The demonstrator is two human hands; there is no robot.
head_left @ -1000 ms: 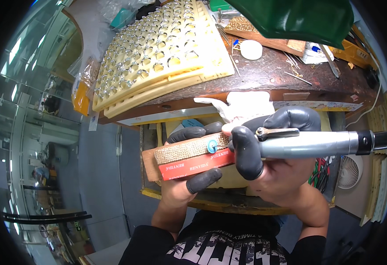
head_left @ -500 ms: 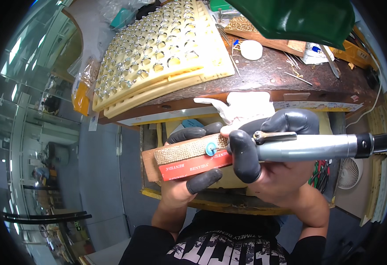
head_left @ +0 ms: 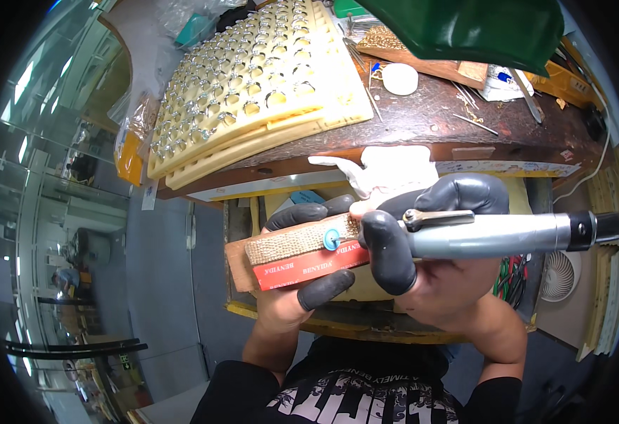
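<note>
My left hand (head_left: 316,290), in black finger covers, grips a wooden block (head_left: 240,267) from both sides. On the block lies a gold-coloured woven metal strip (head_left: 281,244), with red printed tape (head_left: 309,268) along its near side. My right hand (head_left: 429,279), its fingers also covered in black, is closed round a silver rotary handpiece (head_left: 493,237). The handpiece points left, and a small blue disc (head_left: 332,240) at its tip is at the strip, near its right end. Behind the fingers, a white-wrapped piece (head_left: 397,169) juts from the bench edge.
Cream trays (head_left: 253,106) of silver rings stand at the back left of the dark wooden bench (head_left: 422,116). A white round lid (head_left: 400,79), thin tools and a wooden piece lie behind. A green lamp shade (head_left: 479,28) hangs overhead; below is an open drawer (head_left: 309,326).
The blue disc has shifted slightly left along the woven strip. Both hands keep their grips and have barely moved.
</note>
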